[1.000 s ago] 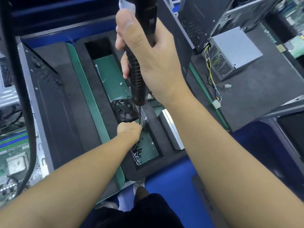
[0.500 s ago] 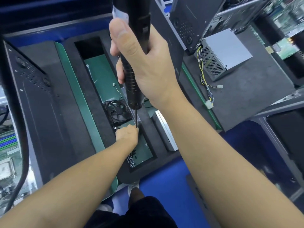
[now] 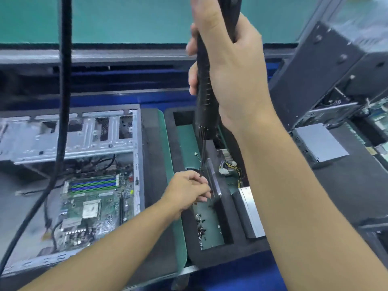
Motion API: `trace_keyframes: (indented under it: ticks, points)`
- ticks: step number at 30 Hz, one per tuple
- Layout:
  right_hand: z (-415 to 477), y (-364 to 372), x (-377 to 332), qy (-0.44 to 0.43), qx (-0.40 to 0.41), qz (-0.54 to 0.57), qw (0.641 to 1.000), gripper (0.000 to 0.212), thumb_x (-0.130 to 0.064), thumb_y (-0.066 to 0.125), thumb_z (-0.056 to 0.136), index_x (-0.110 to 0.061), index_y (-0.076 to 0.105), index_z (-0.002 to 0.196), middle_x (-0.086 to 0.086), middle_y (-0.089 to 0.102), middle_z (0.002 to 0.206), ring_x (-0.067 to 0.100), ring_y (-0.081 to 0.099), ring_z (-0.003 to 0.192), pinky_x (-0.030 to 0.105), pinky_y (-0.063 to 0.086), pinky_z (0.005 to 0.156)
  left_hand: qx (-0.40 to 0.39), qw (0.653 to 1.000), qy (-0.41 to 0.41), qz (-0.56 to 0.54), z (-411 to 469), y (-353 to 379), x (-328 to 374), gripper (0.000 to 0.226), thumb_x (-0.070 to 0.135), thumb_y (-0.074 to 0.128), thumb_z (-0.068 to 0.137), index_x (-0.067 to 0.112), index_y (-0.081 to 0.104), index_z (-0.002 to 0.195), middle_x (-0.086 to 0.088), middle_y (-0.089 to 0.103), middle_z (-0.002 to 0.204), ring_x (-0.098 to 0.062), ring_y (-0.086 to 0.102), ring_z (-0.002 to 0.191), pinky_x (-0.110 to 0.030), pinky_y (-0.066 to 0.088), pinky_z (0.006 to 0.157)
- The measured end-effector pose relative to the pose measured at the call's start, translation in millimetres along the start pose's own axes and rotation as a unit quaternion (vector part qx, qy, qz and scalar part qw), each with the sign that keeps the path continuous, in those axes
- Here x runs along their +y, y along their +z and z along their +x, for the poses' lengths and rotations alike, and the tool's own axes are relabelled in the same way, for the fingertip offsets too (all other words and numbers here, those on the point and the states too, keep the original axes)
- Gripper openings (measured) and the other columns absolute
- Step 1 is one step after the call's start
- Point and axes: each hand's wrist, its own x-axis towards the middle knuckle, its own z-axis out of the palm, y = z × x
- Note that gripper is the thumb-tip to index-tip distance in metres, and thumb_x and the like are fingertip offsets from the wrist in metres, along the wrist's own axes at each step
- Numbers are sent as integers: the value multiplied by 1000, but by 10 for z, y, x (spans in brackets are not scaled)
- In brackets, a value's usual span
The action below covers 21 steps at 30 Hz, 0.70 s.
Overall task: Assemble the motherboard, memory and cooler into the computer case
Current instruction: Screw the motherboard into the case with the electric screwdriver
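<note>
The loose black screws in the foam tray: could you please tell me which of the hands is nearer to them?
Left. The left hand is just beyond the loose black screws; the right hand grips the electric screwdriver, far higher up.

Computer assembly workshop, production-line bench. Evidence: open computer case [image 3: 63, 139] lying on side, motherboard [image 3: 92, 206] exposed. Black foam tray [image 3: 210, 257] holding loose screws [image 3: 201, 227]. Electric screwdriver [image 3: 206, 106] above tray. Thick black cable [image 3: 63, 101] hanging across bench. Grey power supply [image 3: 319, 143] at right, second case [image 3: 315, 70] behind. Green belt [image 3: 126, 17] along far edge.
</note>
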Motion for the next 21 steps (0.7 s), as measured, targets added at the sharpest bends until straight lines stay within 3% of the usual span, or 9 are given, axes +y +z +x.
trace_keyframes:
  ticks: [3,7,10,17,21]
  points:
    - [56,382,-388,9,-24,60,998,28,-29,59,101,-4,53,90,11,52,76,24,50,48,32,47,46,31,992,73,-102,-254,-544,197,12,-6,72,83,0,64,88,-15,72,75,-22,72,70,-24,58,62]
    - [3,930,-650,-6,-43,97,994,28,-30,58,101,-4,54,95,12,50,79,24,49,48,34,45,45,30,973,131,-190,-594,-1222,236,11,0,76,80,8,69,83,-23,73,88,-27,74,81,-27,59,69]
    - [-107,1291,-704,-2,-54,119,991,31,-35,59,99,-4,56,95,10,50,77,23,50,49,36,47,46,31,965,134,-221,-803,-1584,137,16,11,83,65,12,74,77,-27,72,91,-32,73,86,-27,59,70]
    - [-293,1787,-700,20,-46,121,991,36,-42,60,96,-7,54,89,7,51,75,23,50,49,36,48,47,50,958,123,-254,-998,-2039,-132,26,2,78,67,-4,66,89,-29,70,94,-32,73,84,-27,59,70]
    - [-347,1883,-662,31,-34,114,992,36,-42,60,96,-7,54,89,5,53,74,21,51,48,34,48,47,44,961,114,-249,-1023,-2127,-197,26,2,78,66,-3,66,89,-29,70,93,-33,73,85,-27,59,69]
